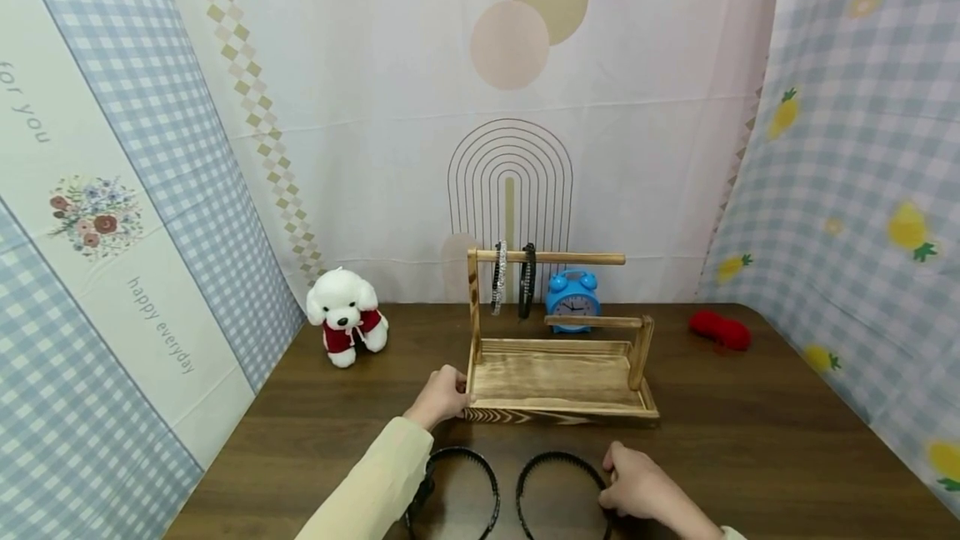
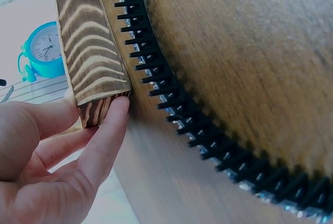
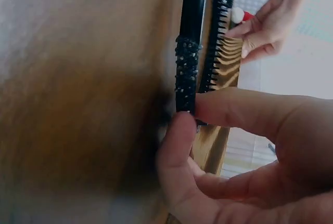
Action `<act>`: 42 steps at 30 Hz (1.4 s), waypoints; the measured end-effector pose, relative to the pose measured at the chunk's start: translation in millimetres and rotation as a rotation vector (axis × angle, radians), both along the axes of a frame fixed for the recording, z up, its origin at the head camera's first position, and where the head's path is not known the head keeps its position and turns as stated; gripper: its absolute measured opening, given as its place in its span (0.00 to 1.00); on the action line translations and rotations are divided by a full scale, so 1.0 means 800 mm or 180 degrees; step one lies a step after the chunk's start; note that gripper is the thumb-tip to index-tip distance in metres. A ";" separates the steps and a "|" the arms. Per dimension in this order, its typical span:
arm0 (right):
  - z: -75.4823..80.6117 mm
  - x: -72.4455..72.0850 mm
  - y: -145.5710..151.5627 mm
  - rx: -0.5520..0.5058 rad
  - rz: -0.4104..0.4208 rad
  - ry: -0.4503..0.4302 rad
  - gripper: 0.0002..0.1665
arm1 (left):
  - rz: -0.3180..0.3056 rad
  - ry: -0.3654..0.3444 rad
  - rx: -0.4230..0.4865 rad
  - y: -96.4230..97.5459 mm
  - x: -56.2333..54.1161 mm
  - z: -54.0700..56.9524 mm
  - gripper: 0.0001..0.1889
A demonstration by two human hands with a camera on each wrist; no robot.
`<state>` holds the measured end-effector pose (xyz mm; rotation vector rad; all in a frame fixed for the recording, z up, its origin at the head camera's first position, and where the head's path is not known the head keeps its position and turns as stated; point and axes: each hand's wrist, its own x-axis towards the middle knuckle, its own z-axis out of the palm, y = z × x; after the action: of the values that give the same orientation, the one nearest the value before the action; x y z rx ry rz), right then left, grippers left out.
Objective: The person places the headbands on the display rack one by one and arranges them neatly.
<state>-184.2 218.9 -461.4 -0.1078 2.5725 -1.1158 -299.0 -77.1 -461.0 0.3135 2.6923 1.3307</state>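
Observation:
A wooden stand [image 1: 555, 377] has a shallow tray base and two horizontal bars. My left hand [image 1: 442, 397] grips the base's near left corner, thumb and fingers on either side of the wood in the left wrist view. Two headbands hang from the upper bar, a silvery one [image 1: 498, 277] and a black one [image 1: 528, 280]. On the near table, my right hand [image 1: 637, 482] pinches a black toothed headband [image 1: 555, 457] by its right side. Glittery dots cover the pinched part of this headband [image 3: 186, 68]. To its left lies another black headband [image 1: 493, 486], beside my left sleeve.
Behind the stand is a blue alarm clock [image 1: 572, 298]. A white toy dog [image 1: 343, 315] in red sits at the back left of the brown table [image 1: 300, 448]. Toward the back right lies a red bundle [image 1: 720, 330]. Patterned cloths hang around the table.

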 end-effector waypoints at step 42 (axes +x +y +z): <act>-0.001 -0.015 0.015 -0.2218 -0.0278 -0.0071 0.15 | 0.0014 -0.0071 -0.0007 0.000 0.002 0.001 0.07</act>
<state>-196.1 230.9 -462.2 -0.1435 2.0683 -1.9802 -297.5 -77.0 -460.0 0.2911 2.6776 1.3243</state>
